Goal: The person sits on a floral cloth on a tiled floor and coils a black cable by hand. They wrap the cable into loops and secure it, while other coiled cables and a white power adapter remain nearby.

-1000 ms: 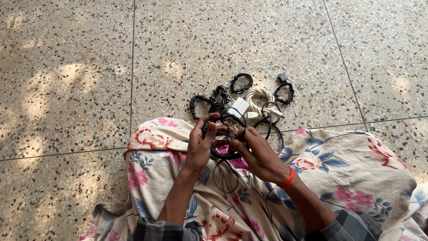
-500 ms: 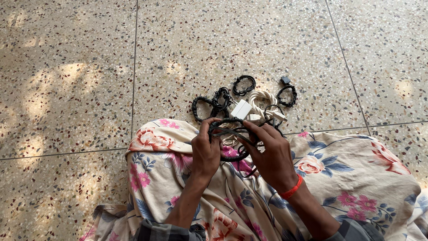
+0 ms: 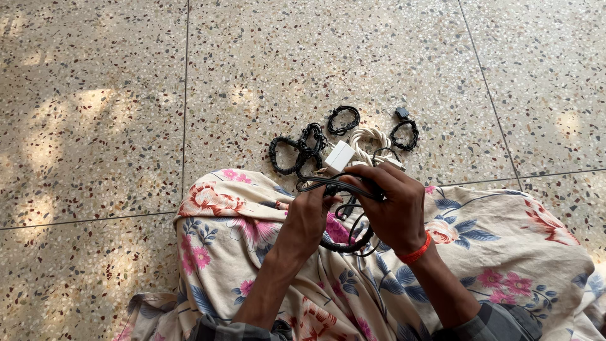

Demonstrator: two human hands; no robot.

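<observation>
Both hands hold one coiled black cable (image 3: 346, 235) over my lap. My left hand (image 3: 309, 218) grips its left side, back of the hand up. My right hand (image 3: 392, 205), with a red band at the wrist, closes over the top strands near the floor edge. Part of the coil hangs below my fingers against the floral cloth (image 3: 492, 252).
On the terrazzo floor just beyond my knees lies a small heap: a white charger block (image 3: 339, 156), a coiled white cord (image 3: 369, 139), and several bundled black cables (image 3: 292, 151), (image 3: 344, 119), (image 3: 404, 132). Plaid sleeves show at the bottom edge.
My right hand has slid up and over the cable's top strands, and the coil has dropped lower in my lap. My left hand has turned and shifted slightly right.
</observation>
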